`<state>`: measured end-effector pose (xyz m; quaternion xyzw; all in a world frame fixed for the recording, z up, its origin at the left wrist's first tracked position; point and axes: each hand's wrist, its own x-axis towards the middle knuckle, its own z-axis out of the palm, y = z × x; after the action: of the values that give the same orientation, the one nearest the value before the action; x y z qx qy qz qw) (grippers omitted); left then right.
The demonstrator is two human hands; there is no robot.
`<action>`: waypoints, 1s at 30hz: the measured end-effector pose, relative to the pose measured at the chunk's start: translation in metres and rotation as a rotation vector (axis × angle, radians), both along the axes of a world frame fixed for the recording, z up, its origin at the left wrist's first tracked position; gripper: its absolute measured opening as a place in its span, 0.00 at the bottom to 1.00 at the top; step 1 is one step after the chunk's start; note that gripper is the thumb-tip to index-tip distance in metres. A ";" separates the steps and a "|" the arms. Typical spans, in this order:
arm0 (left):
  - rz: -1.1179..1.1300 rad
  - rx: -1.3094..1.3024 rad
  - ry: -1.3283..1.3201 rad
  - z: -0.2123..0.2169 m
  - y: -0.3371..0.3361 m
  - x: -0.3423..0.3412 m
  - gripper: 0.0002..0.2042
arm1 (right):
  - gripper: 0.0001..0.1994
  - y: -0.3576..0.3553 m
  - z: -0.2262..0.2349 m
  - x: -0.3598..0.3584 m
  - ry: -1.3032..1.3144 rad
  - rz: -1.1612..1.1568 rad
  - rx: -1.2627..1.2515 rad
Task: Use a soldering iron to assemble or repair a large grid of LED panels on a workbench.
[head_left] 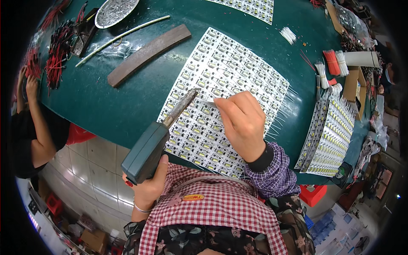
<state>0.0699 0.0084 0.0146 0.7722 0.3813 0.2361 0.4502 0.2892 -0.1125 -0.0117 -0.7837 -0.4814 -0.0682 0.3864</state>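
Note:
My left hand (pixel 148 185) is wrapped round the handle of a dark green soldering gun (pixel 146 148). The gun's worn metal barrel slants up to the right, and its tip is over a white LED circuit board panel (pixel 187 144). The panel lies on the green table, covered with rows of yellow-white LEDs. My right hand (pixel 244 123) is above the panel with thumb and forefinger pinched round a thin white wire (pixel 207 102), whose end points toward the gun's tip. Thin white wires (pixel 278 121) stick out along the panel's right edge.
Stacked LED panels (pixel 331 136) stand at the right, near bundles of white wires (pixel 321 75) and red wires (pixel 330 61). A curved brown bar (pixel 148 55) lies left of the panel, below a metal bowl (pixel 115 15). Another person's arm (pixel 38 123) is at the far left.

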 end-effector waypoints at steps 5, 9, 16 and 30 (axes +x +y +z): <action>0.006 0.000 0.028 0.001 -0.002 -0.002 0.11 | 0.10 0.001 -0.010 0.002 -0.005 0.013 -0.031; -0.025 0.021 0.049 0.000 -0.001 -0.003 0.11 | 0.10 0.001 -0.010 0.002 0.019 0.015 -0.046; -0.037 -0.056 0.044 0.000 -0.001 -0.002 0.10 | 0.12 0.002 -0.011 0.001 0.037 0.000 -0.052; -0.132 -0.049 0.090 0.013 0.003 0.008 0.08 | 0.13 0.003 -0.013 0.003 0.046 0.003 -0.071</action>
<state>0.0784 0.0113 0.0276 0.7943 0.3549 0.1617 0.4659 0.2922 -0.1092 -0.0251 -0.7977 -0.4754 -0.0324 0.3696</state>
